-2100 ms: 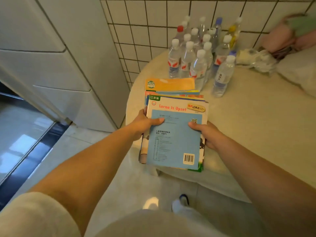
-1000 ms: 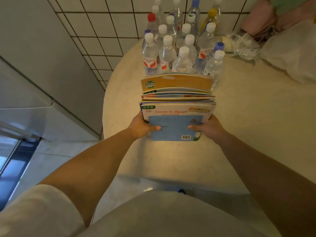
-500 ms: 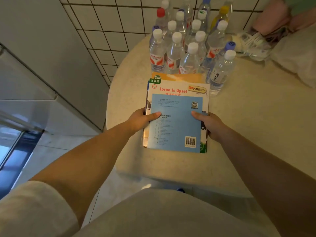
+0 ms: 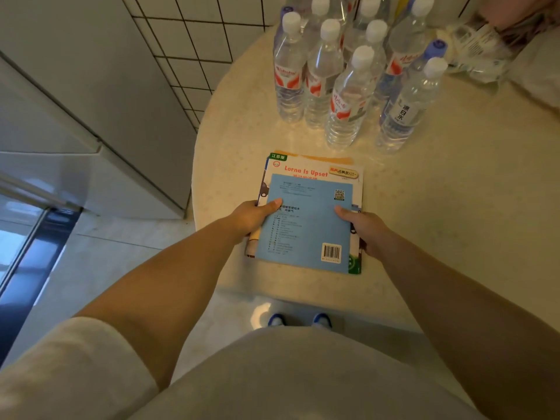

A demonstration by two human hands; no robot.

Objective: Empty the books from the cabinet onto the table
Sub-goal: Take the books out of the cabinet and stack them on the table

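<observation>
We held the books [image 4: 309, 219] flat on the table [image 4: 454, 207], just in front of the bottles [image 4: 342, 92]. Our left hand [image 4: 251, 219] gripped the stack's left edge, thumb on top; our right hand [image 4: 366, 228] gripped its right edge likewise.

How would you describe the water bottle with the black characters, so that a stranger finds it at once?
Start at the round cream table and find the cluster of water bottles at its far side. Go to the cluster's right front corner, right of the stack of books. That bottle has a white label with black characters, whereas its neighbours carry red-and-white labels.
</observation>
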